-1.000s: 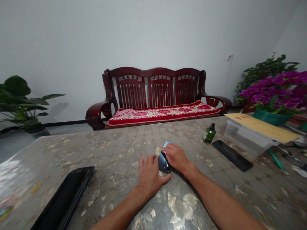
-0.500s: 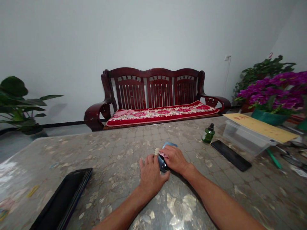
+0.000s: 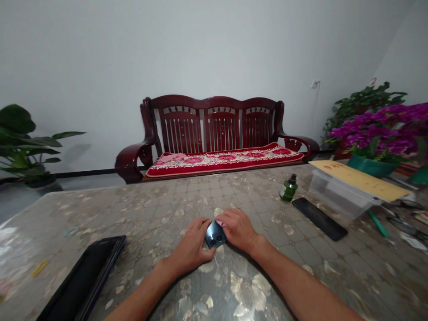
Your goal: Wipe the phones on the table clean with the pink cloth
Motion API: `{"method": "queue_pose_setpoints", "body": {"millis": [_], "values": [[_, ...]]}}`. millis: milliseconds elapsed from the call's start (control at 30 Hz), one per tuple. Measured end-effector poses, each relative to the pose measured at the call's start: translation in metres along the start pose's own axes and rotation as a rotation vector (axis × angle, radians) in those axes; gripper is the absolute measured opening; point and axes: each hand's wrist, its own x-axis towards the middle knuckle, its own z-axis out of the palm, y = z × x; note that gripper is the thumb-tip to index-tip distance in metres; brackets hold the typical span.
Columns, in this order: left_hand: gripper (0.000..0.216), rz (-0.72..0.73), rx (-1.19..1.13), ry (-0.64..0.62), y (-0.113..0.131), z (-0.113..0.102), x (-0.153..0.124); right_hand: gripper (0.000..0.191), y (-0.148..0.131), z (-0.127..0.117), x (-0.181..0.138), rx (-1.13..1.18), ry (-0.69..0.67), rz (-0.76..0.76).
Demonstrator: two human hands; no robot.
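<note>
A blue smartphone [image 3: 213,232] lies on the patterned tablecloth between my hands, its back and round camera lenses facing up. My left hand [image 3: 191,245] is closed around the phone's left side, thumb along the near edge and fingers at the far side. At the right edge of the phone, my right hand [image 3: 238,228] has its fingers bunched over a small pink cloth [image 3: 220,223], of which only a corner shows. The cloth touches the phone or lies very close to it. Part of the phone is hidden by my fingers.
A black tablet or case [image 3: 85,276] lies at left, near a yellow band [image 3: 39,268]. On the right are a green bottle [image 3: 288,189], a black phone-like slab [image 3: 320,218], a clear plastic box [image 3: 331,194] under yellow card, and eyeglasses [image 3: 406,227]. A wooden bench [image 3: 214,120] stands beyond.
Both hands and the phone have shifted left and slightly nearer. My left hand has gone from lying spread beside the phone to gripping its side. More of the camera end now shows.
</note>
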Motion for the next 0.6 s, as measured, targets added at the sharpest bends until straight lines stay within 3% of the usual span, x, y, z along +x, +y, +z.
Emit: {"method": "queue_pose_setpoints", "body": {"millis": [133,433,600], "values": [[0.053,-0.003,0.072,0.035,-0.006,-0.003,-0.006,0.017,-0.007,0.002,0.001,0.055,-0.020,-0.132],[0.053,-0.112,0.122,0.095,-0.015,0.002,-0.009,0.016,-0.001,-0.001,0.005,0.021,-0.005,0.043],[0.051,-0.097,0.057,0.117,-0.015,0.003,-0.006,0.019,-0.016,0.008,0.010,0.089,0.007,-0.075]]}}
